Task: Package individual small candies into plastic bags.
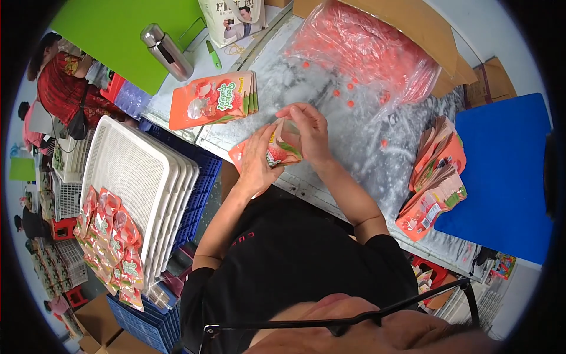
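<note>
A red and pink printed pouch (285, 154) is gripped by my left hand (257, 159), whose fingers lie across its front over the table's near edge. My right hand (312, 131) is at the pouch's upper edge, with its thumb and curled fingers closed on the rim. The pouch's pale inside shows a little between my hands. Whether anything small is also between the right fingertips, I cannot make out. Just beyond my left hand lies a neat stack of similar flat pouches (200, 97).
A clear bag of small red pieces (365, 44) spills from a cardboard box (457, 53) at the far right, with loose pieces nearby. Pouch bundles (433, 177) lean by a blue board (501, 171). White trays (132, 153) with filled pouches (109, 227) stand left. A steel flask (168, 53) and green-handled knife (213, 55) lie beyond.
</note>
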Motion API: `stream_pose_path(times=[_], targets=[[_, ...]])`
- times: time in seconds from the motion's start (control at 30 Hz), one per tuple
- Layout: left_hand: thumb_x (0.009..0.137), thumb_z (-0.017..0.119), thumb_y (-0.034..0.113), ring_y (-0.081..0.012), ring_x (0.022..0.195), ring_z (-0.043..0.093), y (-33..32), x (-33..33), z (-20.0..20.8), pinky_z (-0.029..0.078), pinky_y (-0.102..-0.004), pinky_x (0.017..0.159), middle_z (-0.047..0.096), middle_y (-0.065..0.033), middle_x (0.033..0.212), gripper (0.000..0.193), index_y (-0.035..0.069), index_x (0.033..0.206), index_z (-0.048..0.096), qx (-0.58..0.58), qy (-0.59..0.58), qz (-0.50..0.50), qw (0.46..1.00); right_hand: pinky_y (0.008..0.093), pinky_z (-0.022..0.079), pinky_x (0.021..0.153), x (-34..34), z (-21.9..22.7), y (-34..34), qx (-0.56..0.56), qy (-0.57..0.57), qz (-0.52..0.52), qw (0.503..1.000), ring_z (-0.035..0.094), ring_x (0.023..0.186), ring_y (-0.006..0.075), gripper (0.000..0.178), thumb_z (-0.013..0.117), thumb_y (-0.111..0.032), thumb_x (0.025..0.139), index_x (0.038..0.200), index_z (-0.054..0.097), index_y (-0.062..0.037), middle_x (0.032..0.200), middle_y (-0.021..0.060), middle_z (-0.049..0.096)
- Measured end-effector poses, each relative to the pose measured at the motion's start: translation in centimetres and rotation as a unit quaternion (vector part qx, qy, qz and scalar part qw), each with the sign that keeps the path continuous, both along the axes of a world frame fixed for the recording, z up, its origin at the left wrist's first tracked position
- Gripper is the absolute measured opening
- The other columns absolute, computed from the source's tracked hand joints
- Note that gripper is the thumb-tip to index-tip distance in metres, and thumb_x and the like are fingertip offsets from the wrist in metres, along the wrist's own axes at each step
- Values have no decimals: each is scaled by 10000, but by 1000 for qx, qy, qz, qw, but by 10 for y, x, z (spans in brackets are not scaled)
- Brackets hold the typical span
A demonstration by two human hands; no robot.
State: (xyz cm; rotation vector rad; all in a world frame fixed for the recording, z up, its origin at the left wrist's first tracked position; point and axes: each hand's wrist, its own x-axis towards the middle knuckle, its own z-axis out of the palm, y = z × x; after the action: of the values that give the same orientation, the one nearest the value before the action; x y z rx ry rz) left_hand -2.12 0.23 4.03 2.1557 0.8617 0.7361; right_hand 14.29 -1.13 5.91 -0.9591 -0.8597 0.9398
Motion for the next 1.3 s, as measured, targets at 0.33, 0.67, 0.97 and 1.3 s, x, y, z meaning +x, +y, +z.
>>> stream_pose_path(times=[0.33, 0.67, 0.97, 1.3], targets=[[688, 604, -149, -156, 680, 606, -9, 3, 7, 511, -276, 770, 623, -115, 967, 884, 32, 1469, 232, -154, -260, 81, 950, 553, 321, 1066, 110, -86, 23, -174, -642, -272, 695, 442, 1282, 352, 547, 653, -499, 850, 1289, 597, -178, 1336, 165, 535], [732, 643, -111, -114, 765, 601, -9, -9, 9, 499, -258, 770, 604, -73, 886, 865, 8, 1474, 213, -156, -184, 98, 965, 561, 239, 1099, 207, -129, 88, -219, -686, -288, 631, 348, 1340, 373, 610, 665, -508, 813, 1350, 560, -238, 1415, 141, 461], [722, 631, -127, -116, 747, 589, -15, -12, 2, 505, -263, 741, 606, -66, 852, 875, 25, 1477, 215, -236, -171, 79, 953, 451, 264, 1114, 132, -122, -16, -133, -544, -139, 817, 474, 1235, 306, 560, 541, -400, 942, 1435, 458, -147, 1324, 110, 554], [719, 733, -13, -173, 977, 546, -24, -26, -1, 453, -315, 893, 552, -111, 1089, 769, -3, 1378, 336, -230, -173, 131, 949, 420, 211, 1159, 143, -120, -58, -132, -315, -142, 929, 390, 1352, 311, 579, 377, -428, 1018, 1480, 353, -81, 1392, 132, 524]])
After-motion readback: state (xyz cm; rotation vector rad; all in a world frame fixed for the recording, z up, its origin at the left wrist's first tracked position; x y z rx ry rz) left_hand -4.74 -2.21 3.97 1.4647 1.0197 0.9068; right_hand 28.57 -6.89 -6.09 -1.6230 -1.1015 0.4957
